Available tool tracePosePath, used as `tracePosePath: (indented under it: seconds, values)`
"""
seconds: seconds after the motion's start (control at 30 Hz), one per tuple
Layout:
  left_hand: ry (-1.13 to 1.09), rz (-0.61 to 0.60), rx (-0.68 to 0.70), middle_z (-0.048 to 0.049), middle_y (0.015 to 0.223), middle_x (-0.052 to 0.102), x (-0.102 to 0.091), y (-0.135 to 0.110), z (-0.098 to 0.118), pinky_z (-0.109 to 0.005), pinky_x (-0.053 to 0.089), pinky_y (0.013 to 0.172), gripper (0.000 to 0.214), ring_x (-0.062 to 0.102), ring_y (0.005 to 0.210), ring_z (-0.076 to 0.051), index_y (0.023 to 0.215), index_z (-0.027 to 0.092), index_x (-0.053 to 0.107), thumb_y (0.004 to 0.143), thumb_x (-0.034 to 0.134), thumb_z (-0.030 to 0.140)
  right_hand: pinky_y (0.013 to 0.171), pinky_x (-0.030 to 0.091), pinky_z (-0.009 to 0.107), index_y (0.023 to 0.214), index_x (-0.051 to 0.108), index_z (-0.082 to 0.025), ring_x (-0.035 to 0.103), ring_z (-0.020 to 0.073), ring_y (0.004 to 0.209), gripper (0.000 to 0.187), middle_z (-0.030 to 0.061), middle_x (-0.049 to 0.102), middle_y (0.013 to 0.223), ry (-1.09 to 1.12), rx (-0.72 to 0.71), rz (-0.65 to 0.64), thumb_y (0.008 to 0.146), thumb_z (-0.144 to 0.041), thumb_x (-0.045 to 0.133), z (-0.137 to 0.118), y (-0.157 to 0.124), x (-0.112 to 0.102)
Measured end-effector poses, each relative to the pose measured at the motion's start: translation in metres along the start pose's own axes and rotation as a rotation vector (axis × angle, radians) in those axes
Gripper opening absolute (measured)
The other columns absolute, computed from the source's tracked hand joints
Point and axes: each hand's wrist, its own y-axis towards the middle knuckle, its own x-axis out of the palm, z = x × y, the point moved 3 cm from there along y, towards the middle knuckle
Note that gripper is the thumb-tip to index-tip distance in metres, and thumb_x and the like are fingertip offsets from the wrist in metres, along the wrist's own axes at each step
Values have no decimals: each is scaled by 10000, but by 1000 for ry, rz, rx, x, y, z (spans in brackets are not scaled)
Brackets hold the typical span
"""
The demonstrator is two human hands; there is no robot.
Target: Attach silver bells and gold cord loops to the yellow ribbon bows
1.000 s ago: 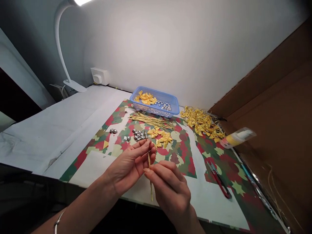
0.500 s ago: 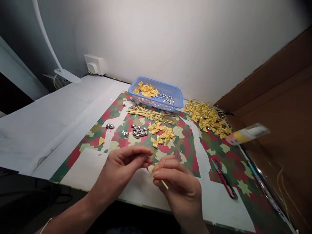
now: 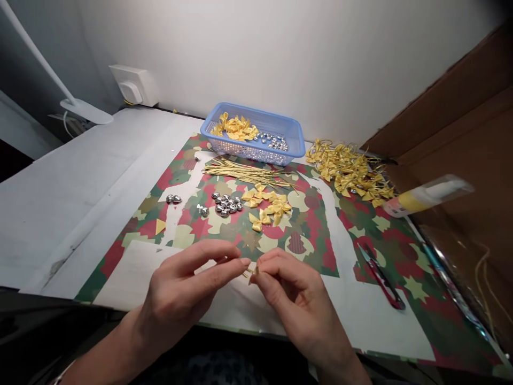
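Note:
My left hand (image 3: 190,283) and my right hand (image 3: 298,299) meet above the white paper at the table's front edge. Between their fingertips shows a short piece of thin gold cord (image 3: 247,272). Thumb and fingers of my right hand pinch it. The left fingers are closed at its other side, and most of the cord is hidden behind them. Just beyond my hands lie several yellow ribbon bows (image 3: 276,207) and a cluster of shiny silver bells or beads (image 3: 226,205). A bundle of gold cords (image 3: 244,172) stretches out behind these.
A blue basket (image 3: 294,145) by the wall holds bows and silver pieces. Bows with cords (image 3: 344,170) are heaped at its right. Red-handled thread snips (image 3: 382,278) and a pump bottle (image 3: 425,198) are at the right. A lamp base (image 3: 86,110) stands back left.
My hands have drawn closer together and the right hand has turned, its thumb now uppermost. The cord end that stuck out below the right fingers no longer shows. The view has shifted slightly.

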Motion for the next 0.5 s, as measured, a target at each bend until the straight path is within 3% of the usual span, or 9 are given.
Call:
tracePosePath:
  seconds: [0.17,0.27,0.37,0.5]
  values:
    - [73,-127,123,-106,1048,778,-6,8,3,-323,623,914,309,735,997,-195,1278,139,681,1033,512,55,697,404,301,779,508,-213,521,152,759,286,-6,559,777,-188,-75,-39,1055,-206,431,-1,1,2]
    - [125,-100,172,-104,1085,803,-6,7,1,-356,633,911,391,746,1019,-213,1370,152,635,1012,535,27,696,373,328,756,456,-217,490,172,763,298,5,532,780,-301,-110,-57,1048,-190,405,-3,0,5]
    - [107,-73,179,-105,1054,799,-5,5,-2,-346,631,875,373,747,980,-212,1335,137,667,999,555,20,686,350,340,739,430,-217,463,179,747,304,7,507,757,-368,-113,-117,1040,-191,394,-4,1,7]
    - [89,-134,197,-108,1012,766,-1,6,-4,-354,611,842,293,719,937,-206,1240,136,710,1019,536,54,667,337,338,723,400,-214,452,170,716,292,2,509,728,-385,-119,-154,1007,-151,372,-4,2,8]
